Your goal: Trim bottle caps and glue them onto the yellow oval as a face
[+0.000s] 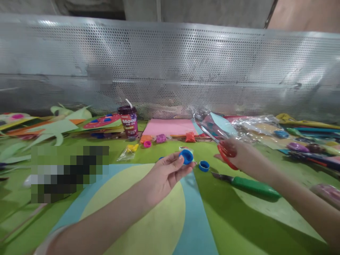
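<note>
My left hand (170,170) pinches a small round blue cap (186,156) between thumb and fingers, its hollow side showing. The hand is above a light blue sheet with a large yellow-green oval (138,209) on it. A second blue cap (204,165) lies on the green table just right of my left fingertips. My right hand (236,152) is closed around the red handles of scissors (227,157), whose blades point up and away to the left. Below the right hand lies a green-handled craft knife (255,187) with its blade showing.
Pink paper (170,126) lies at the back beside a purple drink cup (129,122) with a straw. Small packets, including a red one (190,136), sit in front. Clear plastic wrapping (255,124) and cut paper crowd the back right. A perforated metal panel (164,63) stands behind.
</note>
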Tool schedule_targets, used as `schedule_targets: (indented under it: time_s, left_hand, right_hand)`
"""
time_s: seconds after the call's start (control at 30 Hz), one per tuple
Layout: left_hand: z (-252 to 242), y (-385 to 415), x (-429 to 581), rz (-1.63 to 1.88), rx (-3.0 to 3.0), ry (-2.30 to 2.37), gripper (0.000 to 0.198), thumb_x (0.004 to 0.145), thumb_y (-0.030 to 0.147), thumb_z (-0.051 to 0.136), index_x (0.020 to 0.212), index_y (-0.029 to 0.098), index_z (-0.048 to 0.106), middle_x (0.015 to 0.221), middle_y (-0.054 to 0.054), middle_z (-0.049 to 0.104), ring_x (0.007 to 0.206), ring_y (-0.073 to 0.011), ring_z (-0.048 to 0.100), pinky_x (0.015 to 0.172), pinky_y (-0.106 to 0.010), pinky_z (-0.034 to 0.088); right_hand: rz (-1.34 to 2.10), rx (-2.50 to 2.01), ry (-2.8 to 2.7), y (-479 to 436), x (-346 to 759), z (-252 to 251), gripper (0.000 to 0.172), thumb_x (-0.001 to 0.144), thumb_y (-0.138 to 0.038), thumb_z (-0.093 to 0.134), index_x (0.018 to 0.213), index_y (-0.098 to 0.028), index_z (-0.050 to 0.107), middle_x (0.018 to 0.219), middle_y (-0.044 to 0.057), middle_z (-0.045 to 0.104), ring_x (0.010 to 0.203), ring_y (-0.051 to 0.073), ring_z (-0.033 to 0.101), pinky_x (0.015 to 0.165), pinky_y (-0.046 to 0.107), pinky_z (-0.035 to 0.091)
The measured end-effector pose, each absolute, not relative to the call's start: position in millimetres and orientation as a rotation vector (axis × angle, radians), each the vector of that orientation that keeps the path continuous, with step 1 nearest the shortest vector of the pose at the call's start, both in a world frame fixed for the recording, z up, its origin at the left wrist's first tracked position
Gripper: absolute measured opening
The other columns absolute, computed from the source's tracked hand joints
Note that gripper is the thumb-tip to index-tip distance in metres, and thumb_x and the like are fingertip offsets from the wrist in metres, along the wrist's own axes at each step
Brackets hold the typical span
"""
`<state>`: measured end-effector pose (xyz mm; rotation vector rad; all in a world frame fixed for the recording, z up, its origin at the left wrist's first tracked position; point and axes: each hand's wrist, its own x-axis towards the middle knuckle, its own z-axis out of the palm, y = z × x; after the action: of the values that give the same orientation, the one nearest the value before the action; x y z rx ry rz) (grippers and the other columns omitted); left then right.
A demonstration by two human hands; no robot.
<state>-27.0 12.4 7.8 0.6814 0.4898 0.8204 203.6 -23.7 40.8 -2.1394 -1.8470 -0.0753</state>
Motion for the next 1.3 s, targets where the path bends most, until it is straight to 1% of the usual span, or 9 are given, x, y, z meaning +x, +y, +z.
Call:
schedule_targets:
  time_s: [0.13,0.27,0.4,0.53,0.67,0.93,1.03,1.17,1.3]
  left_hand:
    - [2,14,-27,0.927,0.839,0.481,0.022,0.072,0.005,0.061,0.091,0.016,0.058,0.091,-0.003,0.065,0.085,-0.0143,0.063,0.082,-0.026,0.048]
    - [0,15,-28,1.103,1.181,0.594,0.032,0.064,0.011,0.071,0.092,0.021,0.058,0.092,0.0,0.064,0.086,-0.0138,0.06,0.078,-0.026,0.046]
    - [6,9,-29,1.152,1.334,0.656,0.029,0.065,0.014,0.069,0.09,0.022,0.056,0.091,0.0,0.066,0.085,-0.0138,0.061,0.077,-0.027,0.047]
    - [11,1,-28,1.232,1.385,0.632,0.03,0.067,0.01,0.067,0.089,0.024,0.053,0.089,0.004,0.066,0.084,-0.01,0.06,0.076,-0.021,0.047]
    - [10,-1,-27,1.33,1.416,0.622,0.032,0.067,0.009,0.066,0.09,0.023,0.05,0.087,0.004,0.064,0.083,-0.0085,0.06,0.074,-0.018,0.047]
    - [11,0,-27,1.339,1.363,0.655,0.031,0.066,0.011,0.069,0.09,0.023,0.051,0.086,0.004,0.063,0.084,-0.0098,0.06,0.076,-0.02,0.048]
    - [9,5,-27,1.31,1.261,0.66,0.032,0.065,0.016,0.071,0.092,0.023,0.055,0.091,0.003,0.064,0.086,-0.0114,0.061,0.076,-0.021,0.049]
    - [2,14,-26,1.216,1.055,0.521,0.025,0.072,0.021,0.066,0.094,0.019,0.057,0.089,-0.001,0.068,0.082,-0.0156,0.065,0.08,-0.028,0.05]
    - [-2,20,-25,1.181,0.833,0.435,0.019,0.078,0.014,0.059,0.096,0.017,0.054,0.082,-0.004,0.07,0.08,-0.0161,0.067,0.081,-0.03,0.051]
  right_hand:
    - [0.152,-1.863,-1.929,-38,182,39,0.026,0.073,-0.043,0.056,0.084,-0.021,0.048,0.069,0.001,0.059,0.055,0.015,0.051,0.049,0.026,0.039]
    - [0.143,-1.774,-2.016,-44,173,38,0.023,0.076,-0.043,0.053,0.078,-0.021,0.044,0.059,-0.002,0.051,0.051,0.014,0.044,0.046,0.026,0.033]
    - [0.161,-1.798,-1.991,-41,173,36,0.024,0.077,-0.044,0.05,0.079,-0.021,0.043,0.063,0.0,0.052,0.053,0.015,0.046,0.048,0.027,0.032]
    - [0.191,-1.74,-1.992,-39,173,30,0.025,0.078,-0.043,0.05,0.073,-0.022,0.038,0.06,-0.002,0.047,0.052,0.013,0.043,0.048,0.026,0.031]
    - [0.195,-1.741,-2.046,-39,174,25,0.022,0.08,-0.042,0.048,0.076,-0.021,0.039,0.062,-0.002,0.049,0.053,0.013,0.044,0.048,0.026,0.031]
    - [0.131,-1.777,-2.16,-40,173,25,0.021,0.082,-0.041,0.044,0.082,-0.02,0.045,0.06,-0.001,0.054,0.051,0.014,0.048,0.046,0.025,0.031]
    - [0.146,-1.745,-2.196,-41,172,25,0.02,0.082,-0.04,0.044,0.083,-0.02,0.048,0.062,0.0,0.056,0.052,0.014,0.05,0.046,0.025,0.031]
    - [0.09,-1.729,-2.161,-41,170,25,0.021,0.081,-0.041,0.044,0.085,-0.02,0.048,0.061,0.0,0.057,0.049,0.014,0.049,0.045,0.025,0.031]
    - [-0.058,-1.778,-2.116,-41,169,25,0.023,0.08,-0.043,0.042,0.079,-0.021,0.047,0.054,-0.001,0.054,0.046,0.013,0.046,0.044,0.024,0.029]
